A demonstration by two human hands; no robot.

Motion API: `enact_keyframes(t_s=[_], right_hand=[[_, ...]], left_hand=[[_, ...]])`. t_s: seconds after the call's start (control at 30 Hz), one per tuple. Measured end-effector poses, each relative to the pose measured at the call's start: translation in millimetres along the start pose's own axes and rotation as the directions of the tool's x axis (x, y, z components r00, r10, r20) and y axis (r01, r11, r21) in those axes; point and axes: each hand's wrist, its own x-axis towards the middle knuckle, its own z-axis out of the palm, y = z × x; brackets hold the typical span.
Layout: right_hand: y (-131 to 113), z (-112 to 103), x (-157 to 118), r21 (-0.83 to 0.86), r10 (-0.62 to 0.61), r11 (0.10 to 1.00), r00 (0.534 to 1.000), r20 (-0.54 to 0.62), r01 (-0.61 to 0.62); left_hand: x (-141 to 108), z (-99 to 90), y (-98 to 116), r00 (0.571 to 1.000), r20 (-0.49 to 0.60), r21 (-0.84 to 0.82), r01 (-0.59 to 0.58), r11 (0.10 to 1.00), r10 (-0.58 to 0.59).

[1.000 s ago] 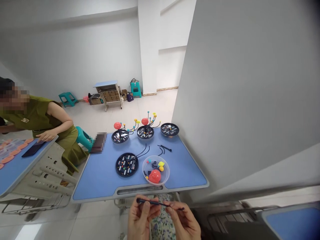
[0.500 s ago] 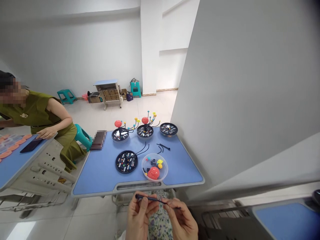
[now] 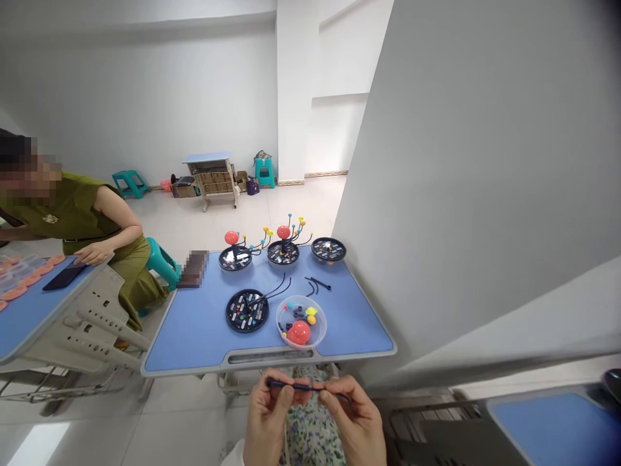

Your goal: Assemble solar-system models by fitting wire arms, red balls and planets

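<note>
My left hand (image 3: 268, 421) and my right hand (image 3: 353, 421) both pinch a thin black rod (image 3: 295, 386) just below the front edge of a blue desk (image 3: 194, 343). On the desk, nearest my hands, a clear plastic bowl (image 3: 301, 322) holds a red ball, yellow pieces and small dark parts. To its left lies a round black base (image 3: 247, 310) with curved black wires. Two planet models on black bases (image 3: 235, 259) (image 3: 283, 253) and a third bare base (image 3: 328, 249) stand along the far edge. Loose black rods (image 3: 315, 283) lie near them.
A seated person (image 3: 72, 220) in an olive top rests a hand on a second blue desk (image 3: 29, 323) at left. A pixelated dark object (image 3: 193, 268) lies at the desk's left corner. A white partition (image 3: 436, 194) rises to the right.
My hands have drawn closer together along the rod. The whole view has shifted slightly, so the desk looks a little smaller and sits higher.
</note>
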Motion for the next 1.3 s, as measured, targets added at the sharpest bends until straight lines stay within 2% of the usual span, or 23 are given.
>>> enact_keyframes(t_s=[0.2, 0.53, 0.7, 0.87, 1.03, 1.13, 1.3], right_hand=[[-6, -1, 2, -0.042, 0.087, 0.995, 0.996, -0.008, -0.087], [-2, 5, 2, -0.124, 0.138, 0.981, 0.988, -0.076, -0.147], [-2, 10, 3, -0.107, 0.142, 0.983, 0.986, -0.082, -0.151], [0, 13, 17, -0.066, 0.196, 0.979, 0.981, 0.014, -0.194], [6, 9, 29, -0.154, 0.105, 0.984, 0.986, 0.127, -0.085], [11, 6, 32, -0.210, 0.062, 0.977, 0.987, 0.146, -0.030], [10, 7, 35, -0.187, 0.080, 0.981, 0.984, 0.158, -0.050]], left_hand=[[0, -0.2, -1, 0.997, 0.051, 0.063, -0.059, 0.996, 0.056], [2, 0.9, -2, 0.987, 0.020, 0.191, -0.159, 0.969, 0.158], [5, -1.6, -4, 0.988, 0.006, 0.191, -0.154, 0.969, 0.155], [14, -6.2, -7, 0.994, -0.031, 0.096, -0.105, 0.990, 0.108], [19, -6.6, -6, 0.994, -0.070, -0.006, -0.081, 0.997, 0.080], [19, -6.4, -3, 0.994, -0.089, -0.018, -0.068, 0.998, 0.066], [20, -6.9, 3, 0.996, -0.087, -0.001, -0.022, 1.000, 0.022]])
